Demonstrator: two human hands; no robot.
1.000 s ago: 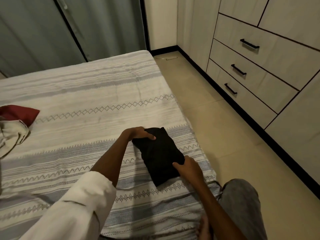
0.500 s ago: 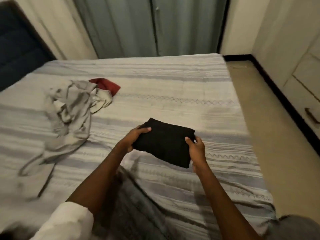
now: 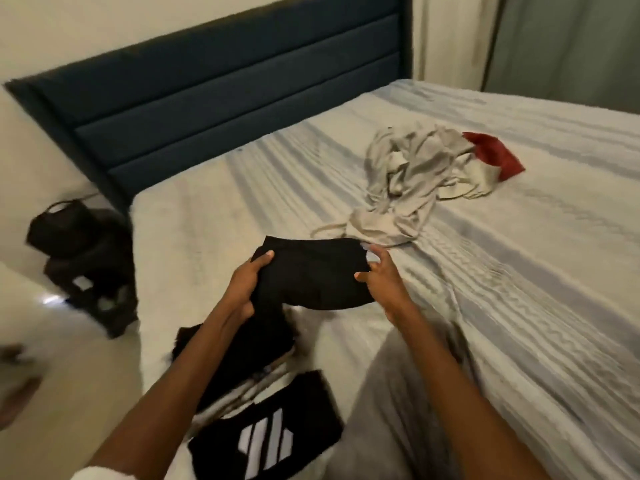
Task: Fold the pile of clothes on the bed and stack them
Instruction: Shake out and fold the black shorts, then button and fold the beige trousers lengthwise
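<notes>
I hold a folded black garment [image 3: 311, 271] just above the bed [image 3: 502, 306]. My left hand [image 3: 247, 282] grips its left edge, thumb on top. My right hand [image 3: 381, 275] pinches its right edge with thumb and fingers. Below it, near the bed's left edge, lie folded dark clothes [image 3: 249, 351] and a black folded piece with a white logo [image 3: 266, 441]. Farther back on the bed sits a rumpled heap of pale grey clothes [image 3: 405, 178] with a red garment [image 3: 495, 154] at its right end.
A dark blue headboard [image 3: 225, 91] stands at the back. On the floor left of the bed is a black bag on a dark stool [image 3: 83, 251]. Grey curtains [image 3: 571, 39] hang at the back right. My grey-trousered knee [image 3: 391, 410] rests on the bed.
I lifted the folded black garment off the bed's right side and carried it left toward the folded clothes. My view swung left, bringing the headboard and stack into sight.
</notes>
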